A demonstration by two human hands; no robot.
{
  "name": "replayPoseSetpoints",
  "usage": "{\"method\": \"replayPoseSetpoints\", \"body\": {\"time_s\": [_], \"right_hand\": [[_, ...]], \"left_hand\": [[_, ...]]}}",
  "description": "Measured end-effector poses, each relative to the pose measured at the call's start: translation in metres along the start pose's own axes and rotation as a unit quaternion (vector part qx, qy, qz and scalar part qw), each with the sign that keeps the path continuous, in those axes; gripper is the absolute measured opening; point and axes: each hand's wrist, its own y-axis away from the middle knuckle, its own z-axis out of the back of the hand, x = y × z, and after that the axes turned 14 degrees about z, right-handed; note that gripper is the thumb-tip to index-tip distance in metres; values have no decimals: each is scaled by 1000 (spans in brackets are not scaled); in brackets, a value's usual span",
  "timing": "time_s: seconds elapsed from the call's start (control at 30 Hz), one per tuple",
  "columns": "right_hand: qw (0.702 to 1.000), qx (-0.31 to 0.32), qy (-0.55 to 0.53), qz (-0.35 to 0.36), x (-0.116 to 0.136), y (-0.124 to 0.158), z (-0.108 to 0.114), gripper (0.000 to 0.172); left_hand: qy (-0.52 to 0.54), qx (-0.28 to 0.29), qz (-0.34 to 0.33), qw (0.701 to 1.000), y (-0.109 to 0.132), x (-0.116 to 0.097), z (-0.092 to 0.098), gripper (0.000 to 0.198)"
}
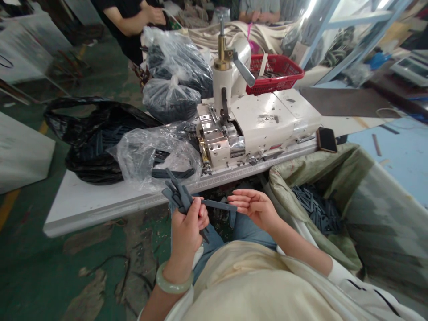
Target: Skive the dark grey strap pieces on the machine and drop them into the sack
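Note:
My left hand [192, 223] is closed around a bundle of dark grey strips [179, 194], which fan out above the fist, with a few ends poking out below. One dark grey strip [219, 205] sticks out sideways from that hand toward the right. At its far end is my right hand [256, 207], its fingers stretched out and not wrapped round anything; whether the fingertips touch the strip I cannot tell. Just beyond my hands stands a cream-coloured machine [261, 120] with a metal working head, on a white table [96, 203].
Left of the machine lie a clear plastic bag [133, 156] with dark strips, a black bag [90, 169] of strips and tied clear bags [177, 58]. A fabric-lined bin [351, 165] with strips stands at right. Behind are a red basket [284, 82], a phone [327, 139] and other people.

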Motion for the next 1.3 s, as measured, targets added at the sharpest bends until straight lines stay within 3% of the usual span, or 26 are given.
{"method": "replayPoseSetpoints", "body": {"time_s": [0.07, 0.13, 0.27, 0.37, 0.43, 0.5, 0.6, 0.7, 0.8, 0.9, 1.1, 1.3], "right_hand": [[1000, -4, -8, -19, 0, -2, -2, 42], [996, 5, -13, -88, -1, -6, -6, 28], [944, 134, -43, -298, -3, -12, -19, 63], [906, 216, -90, -353, -3, -15, -30, 44], [913, 228, -77, -331, 0, -19, -37, 31], [948, 204, -9, -244, 5, -30, -44, 30], [986, 105, 121, -45, 20, -62, -51, 31], [980, 0, 187, 69, 38, -103, -55, 30], [979, -46, 188, 67, 50, -136, -56, 28], [983, -54, 169, 40, 54, -151, -55, 24], [987, -63, 145, 18, 52, -159, -54, 21], [987, -100, 118, 50, 51, -161, -56, 23]], "left_hand": [[3, 1, 3, 1000, -1, 0, 0, 17], [1, 6, 7, 1000, -2, 1, 0, 18], [-58, 47, 17, 997, -4, 8, 6, 19], [-114, 83, 36, 989, -6, 13, 14, 21], [-109, 87, 42, 989, -8, 12, 19, 22], [-82, 69, 30, 994, -10, 9, 21, 24], [-45, 35, 8, 998, -11, 0, 22, 26], [-34, 25, 11, 999, -10, -5, 21, 25], [-34, 18, 16, 999, -8, -6, 21, 25], [-29, 9, 18, 999, -8, -5, 23, 27], [-25, -1, 22, 999, -12, -5, 26, 29], [-25, 5, 23, 999, -10, -6, 21, 28]]}}
